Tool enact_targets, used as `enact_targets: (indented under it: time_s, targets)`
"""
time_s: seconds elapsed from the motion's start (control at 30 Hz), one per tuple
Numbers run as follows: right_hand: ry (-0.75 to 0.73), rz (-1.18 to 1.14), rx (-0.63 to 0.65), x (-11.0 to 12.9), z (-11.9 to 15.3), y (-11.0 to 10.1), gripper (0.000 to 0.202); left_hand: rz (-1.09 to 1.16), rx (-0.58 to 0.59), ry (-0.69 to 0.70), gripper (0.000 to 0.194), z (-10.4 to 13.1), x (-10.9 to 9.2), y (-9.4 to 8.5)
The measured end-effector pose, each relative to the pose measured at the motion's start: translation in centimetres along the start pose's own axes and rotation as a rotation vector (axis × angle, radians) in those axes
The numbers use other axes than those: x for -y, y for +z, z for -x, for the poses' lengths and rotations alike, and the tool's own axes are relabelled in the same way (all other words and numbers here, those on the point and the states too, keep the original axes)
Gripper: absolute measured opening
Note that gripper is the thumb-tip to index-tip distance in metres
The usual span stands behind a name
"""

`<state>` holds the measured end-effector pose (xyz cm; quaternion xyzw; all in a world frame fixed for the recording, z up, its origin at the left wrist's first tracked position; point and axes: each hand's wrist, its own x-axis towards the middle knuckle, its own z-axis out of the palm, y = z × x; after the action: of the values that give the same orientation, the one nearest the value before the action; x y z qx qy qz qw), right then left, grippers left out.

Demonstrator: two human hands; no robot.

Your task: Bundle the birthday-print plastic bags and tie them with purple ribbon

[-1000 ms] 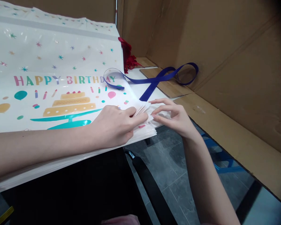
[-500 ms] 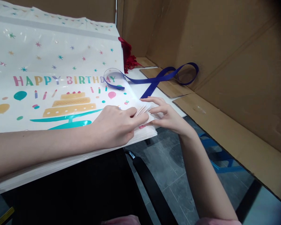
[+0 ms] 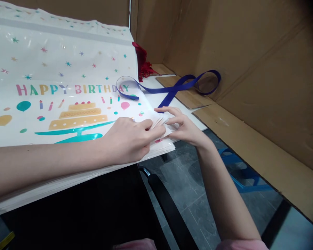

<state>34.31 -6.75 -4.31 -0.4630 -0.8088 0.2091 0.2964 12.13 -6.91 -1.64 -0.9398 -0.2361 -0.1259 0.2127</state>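
A stack of white plastic birthday bags (image 3: 94, 73), printed with HAPPY BIRTHDAY, a tiered cake and stars, lies spread at the left. My left hand (image 3: 130, 140) rests on its near right corner, fingers curled and pinching the gathered corner layers. Those layers stick out fanned past the thumb and forefinger. My right hand (image 3: 185, 128) is just to the right, fingers apart and curved, with the fingertips touching the fanned edges. A blue ribbon (image 3: 177, 86) loops beyond my right hand, one end lying over the top bag.
Red tasselled material (image 3: 145, 67) sits behind the stack's right edge. Cardboard walls (image 3: 250, 69) rise at the back and right, above a cardboard ledge (image 3: 240, 139). A black chair armrest (image 3: 169, 208) is below the stack's edge, over a grey tiled floor (image 3: 190, 184).
My right hand has shifted slightly left along the fanned edges, its forearm too. My left hand keeps its hold, and the stack and ribbon look nearly the same.
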Motion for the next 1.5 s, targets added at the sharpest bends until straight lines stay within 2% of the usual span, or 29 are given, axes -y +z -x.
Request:
enact_targets:
  time_s: [0.33, 0.63, 0.77, 0.9, 1.07, 1.23, 1.5]
  targets:
    - [0.026, 0.041, -0.085, 0.0, -0.4, 0.8, 0.018, -0.012, -0.02, 0.01, 0.028, 0.1, 0.0, 0.0]
    - [0.026, 0.05, -0.102, 0.6, -0.6, 0.6, 0.012, 0.006, -0.021, -0.013, 0.03, 0.1, -0.2, 0.0]
    - [0.015, 0.013, -0.139, 0.7, -0.1, 0.1, 0.011, 0.014, 0.02, -0.022, 0.033, 0.0, -0.2, -0.2]
    - [0.055, 0.006, -0.167, 0.9, 1.2, -0.9, 0.021, 0.024, 0.044, -0.028, 0.031, -0.1, -0.2, -0.4]
    - [0.061, 0.066, -0.086, 0.7, 2.6, -1.4, 0.029, 0.021, 0.034, -0.014, 0.029, -0.1, -0.2, -0.4]
    - [0.033, 0.131, 0.014, 0.4, 2.2, -0.8, 0.044, 0.011, 0.008, 0.003, 0.025, -0.1, -0.2, -0.3]
    - [0.0, 0.174, 0.006, 0.4, 1.4, -0.5, 0.041, -0.006, -0.032, 0.002, 0.025, 0.0, -0.2, 0.1]
